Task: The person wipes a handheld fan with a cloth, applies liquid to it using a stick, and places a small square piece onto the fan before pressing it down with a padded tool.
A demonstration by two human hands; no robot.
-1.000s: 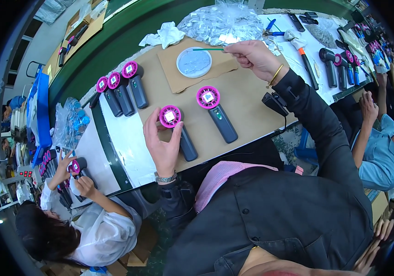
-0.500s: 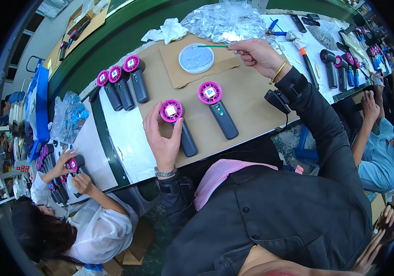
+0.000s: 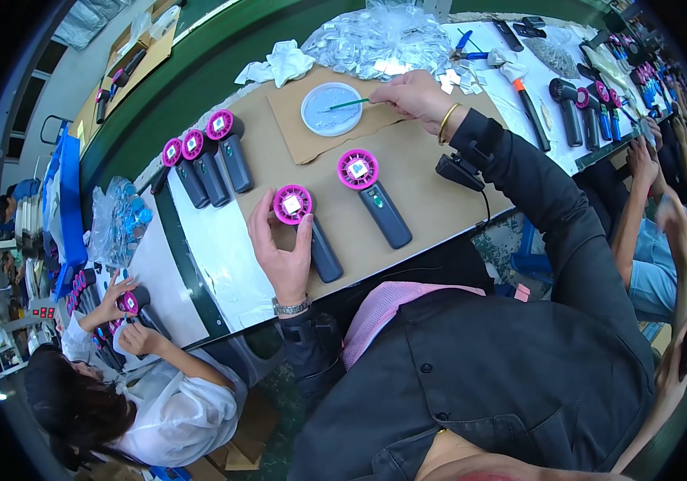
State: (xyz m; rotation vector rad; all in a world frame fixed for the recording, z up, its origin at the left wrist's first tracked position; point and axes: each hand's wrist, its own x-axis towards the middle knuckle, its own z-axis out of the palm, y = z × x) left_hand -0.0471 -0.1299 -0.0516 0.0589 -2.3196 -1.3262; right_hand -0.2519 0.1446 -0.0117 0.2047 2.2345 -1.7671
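Observation:
My left hand [image 3: 281,260] grips a dark grey handheld fan [image 3: 325,255] around its pink head, thumb on one side and fingers on the other. The fan lies on brown cardboard, and a small white square sits in the middle of its head. Between the fingertips of my right hand [image 3: 417,98] is a thin green stick [image 3: 350,104]. Its far end reaches into a round white dish [image 3: 305,119] holding a clear, glossy substance. To the right of the held fan lies a similar fan [image 3: 389,216], with a bluish-white patch on its white square.
Three more pink-headed fans [image 3: 235,164] lie at the left. A heap of clear plastic packets [image 3: 375,44] and a crumpled white cloth [image 3: 289,62] are behind the dish. An orange-and-black tool [image 3: 531,112] lies at the right. A co-worker in white [image 3: 179,413] handles a fan at lower left.
My right hand has moved left and slightly nearer, bringing the green stick's tip from the dish's far part to its middle. My left hand stays on the fan. The whole view has shifted slightly.

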